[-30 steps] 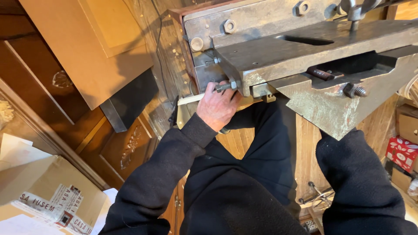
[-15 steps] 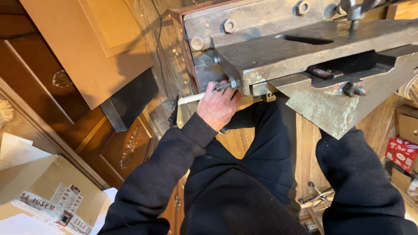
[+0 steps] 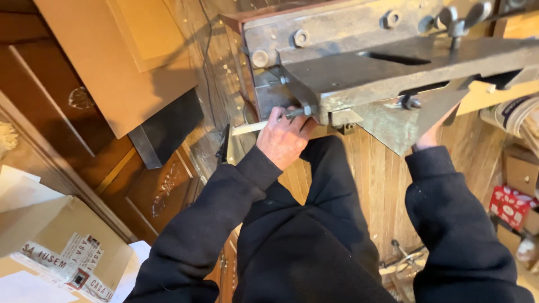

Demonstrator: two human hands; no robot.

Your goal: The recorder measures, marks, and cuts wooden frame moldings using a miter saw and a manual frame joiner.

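- Grey metal machine (image 3: 393,62) juts out at chest height, its bolt (image 3: 296,113) sticking out under the table edge
- left hand (image 3: 285,137) pinches that bolt
- right hand (image 3: 432,134) is tucked beneath the machine, grip unclear

The person wears dark, near-black clothing of a soft, matte fabric. A long left sleeve (image 3: 219,224) runs from the lower left of the frame up to the middle, wrinkled along its length and ending in a snug cuff (image 3: 258,168) at the wrist. The right sleeve (image 3: 455,224) fills the lower right, bulkier and creased at the bend, with its own cuff (image 3: 429,160). Between them, the trousers (image 3: 314,247) are equally dark, folded at the knees. Both hands are bare, without gloves or rings.
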